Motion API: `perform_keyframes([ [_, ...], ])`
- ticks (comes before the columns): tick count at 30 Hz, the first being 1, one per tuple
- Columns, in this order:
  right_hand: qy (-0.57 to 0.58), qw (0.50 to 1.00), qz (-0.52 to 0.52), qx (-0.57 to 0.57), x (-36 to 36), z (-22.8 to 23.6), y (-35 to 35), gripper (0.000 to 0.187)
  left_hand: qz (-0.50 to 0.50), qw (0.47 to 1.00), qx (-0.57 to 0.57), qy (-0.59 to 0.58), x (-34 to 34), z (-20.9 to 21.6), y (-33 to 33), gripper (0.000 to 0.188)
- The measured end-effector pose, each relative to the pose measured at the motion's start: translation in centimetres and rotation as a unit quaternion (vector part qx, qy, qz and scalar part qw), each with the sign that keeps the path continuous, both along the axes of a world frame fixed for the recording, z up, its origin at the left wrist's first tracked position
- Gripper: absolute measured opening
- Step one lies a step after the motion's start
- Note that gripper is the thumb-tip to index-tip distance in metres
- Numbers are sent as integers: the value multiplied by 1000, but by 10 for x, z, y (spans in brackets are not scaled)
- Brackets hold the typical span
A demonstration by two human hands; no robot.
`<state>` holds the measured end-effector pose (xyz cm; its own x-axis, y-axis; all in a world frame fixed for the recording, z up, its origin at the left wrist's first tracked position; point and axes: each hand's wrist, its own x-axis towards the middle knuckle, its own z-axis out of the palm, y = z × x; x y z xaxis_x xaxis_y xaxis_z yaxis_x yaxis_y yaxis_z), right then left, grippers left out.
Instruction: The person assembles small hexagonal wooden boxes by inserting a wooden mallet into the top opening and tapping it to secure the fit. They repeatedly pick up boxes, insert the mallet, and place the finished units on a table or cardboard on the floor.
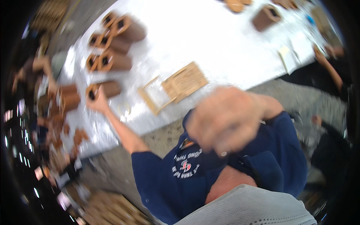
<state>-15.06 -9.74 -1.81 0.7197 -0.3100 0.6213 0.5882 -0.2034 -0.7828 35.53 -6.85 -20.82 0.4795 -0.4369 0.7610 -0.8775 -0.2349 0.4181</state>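
From my remote seat I see a large table (168,41) with a glossy white top, on a grey floor (161,140). Slatted wood (108,208) lies at lower left, another slatted piece (48,15) at upper left. Small white lights (36,192) (smeared by blur) streak the dark left edge.

- Six brown hexagonal containers (119,45), clustered far left, as nearly as blur lets me count
- One separate container (111,89), left, nearer
- One lone container (262,19), far right
- One slatted wooden piece (187,81), middle
- Two wearer's hands: left hand (97,101), right hand (228,118)
- One white surface (168,41)
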Motion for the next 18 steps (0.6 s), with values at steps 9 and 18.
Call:
perform_keyframes([
  [9, 493, 346, -758, -252, -197, -174, -196, 48, 127, 968, 216, 31, 31, -28, -26, 78],
  [18, 623, 370, -644, -243, -310, -244, -292, 47, -18, 924, 289, 249, -180, -117, 80, 51],
])
